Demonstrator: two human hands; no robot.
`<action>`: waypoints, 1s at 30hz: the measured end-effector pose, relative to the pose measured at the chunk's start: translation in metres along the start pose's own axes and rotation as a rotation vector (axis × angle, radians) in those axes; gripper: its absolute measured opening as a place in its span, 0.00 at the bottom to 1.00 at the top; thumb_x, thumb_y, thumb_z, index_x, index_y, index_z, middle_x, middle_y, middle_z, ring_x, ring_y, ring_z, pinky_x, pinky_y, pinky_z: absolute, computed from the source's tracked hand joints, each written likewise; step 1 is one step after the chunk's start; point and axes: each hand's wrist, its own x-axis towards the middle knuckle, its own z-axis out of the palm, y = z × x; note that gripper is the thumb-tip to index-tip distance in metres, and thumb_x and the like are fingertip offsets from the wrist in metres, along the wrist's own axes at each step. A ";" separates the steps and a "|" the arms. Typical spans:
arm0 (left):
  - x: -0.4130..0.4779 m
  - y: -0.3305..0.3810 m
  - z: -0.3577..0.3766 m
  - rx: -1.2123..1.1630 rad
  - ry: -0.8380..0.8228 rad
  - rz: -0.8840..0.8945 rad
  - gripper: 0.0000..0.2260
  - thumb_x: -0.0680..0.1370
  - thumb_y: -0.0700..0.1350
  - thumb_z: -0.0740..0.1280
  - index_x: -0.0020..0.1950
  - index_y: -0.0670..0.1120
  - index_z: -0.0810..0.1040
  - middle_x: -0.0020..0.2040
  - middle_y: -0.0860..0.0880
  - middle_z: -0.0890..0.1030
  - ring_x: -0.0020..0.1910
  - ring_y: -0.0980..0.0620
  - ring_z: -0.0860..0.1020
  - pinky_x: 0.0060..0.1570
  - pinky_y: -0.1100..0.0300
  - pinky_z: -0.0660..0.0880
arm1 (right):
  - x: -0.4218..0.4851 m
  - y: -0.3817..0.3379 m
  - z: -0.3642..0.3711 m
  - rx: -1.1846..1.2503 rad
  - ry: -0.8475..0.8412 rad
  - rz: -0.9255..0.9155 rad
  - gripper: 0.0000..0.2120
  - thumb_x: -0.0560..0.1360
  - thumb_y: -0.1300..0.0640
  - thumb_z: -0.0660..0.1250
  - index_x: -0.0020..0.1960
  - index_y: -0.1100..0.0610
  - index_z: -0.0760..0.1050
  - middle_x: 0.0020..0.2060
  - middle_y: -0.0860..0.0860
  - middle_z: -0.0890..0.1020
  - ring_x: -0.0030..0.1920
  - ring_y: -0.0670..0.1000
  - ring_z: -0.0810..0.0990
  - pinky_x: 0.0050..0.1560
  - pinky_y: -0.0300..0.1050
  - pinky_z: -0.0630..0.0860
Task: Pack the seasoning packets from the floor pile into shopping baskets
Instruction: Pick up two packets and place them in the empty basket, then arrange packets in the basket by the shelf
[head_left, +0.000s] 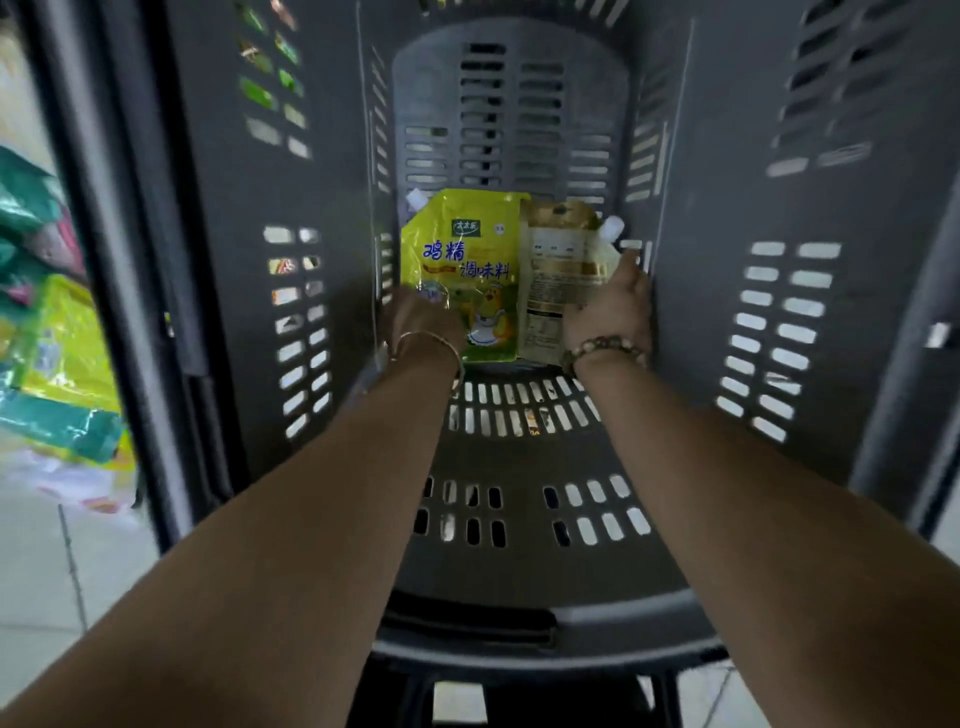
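Note:
Both my arms reach deep into a tall dark grey shopping basket with slotted walls. On its bottom lie two seasoning packets side by side. The yellow-green packet has blue characters, a cartoon chicken and a white spout at its top left. The gold and white packet shows its printed back and has a white spout at its top right. My left hand rests on the lower left corner of the yellow-green packet. My right hand holds the right edge of the gold packet; its fingers are partly hidden.
Outside the basket at the left, a pile of yellow and teal packets lies on the pale tiled floor. The basket's near rim and handle cross the bottom of the view.

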 end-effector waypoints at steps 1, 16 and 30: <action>-0.010 0.003 -0.004 -0.017 0.000 0.016 0.15 0.76 0.39 0.64 0.63 0.38 0.72 0.62 0.40 0.75 0.61 0.42 0.74 0.57 0.57 0.70 | -0.005 -0.001 -0.005 0.000 -0.025 0.005 0.36 0.75 0.57 0.66 0.76 0.58 0.50 0.72 0.57 0.61 0.71 0.58 0.62 0.68 0.53 0.65; -0.172 0.018 -0.191 -0.496 -0.093 0.382 0.15 0.76 0.36 0.64 0.63 0.42 0.74 0.55 0.47 0.78 0.38 0.69 0.74 0.37 0.79 0.67 | -0.134 -0.062 -0.102 0.136 -0.047 -0.209 0.28 0.74 0.56 0.68 0.71 0.53 0.62 0.64 0.51 0.76 0.62 0.53 0.75 0.58 0.42 0.70; -0.105 -0.138 -0.337 -0.751 0.114 0.072 0.15 0.75 0.33 0.65 0.56 0.50 0.73 0.50 0.52 0.76 0.41 0.61 0.76 0.46 0.65 0.73 | -0.302 -0.228 -0.048 0.100 -0.134 -0.611 0.23 0.70 0.58 0.71 0.64 0.55 0.71 0.49 0.42 0.75 0.47 0.43 0.75 0.51 0.36 0.71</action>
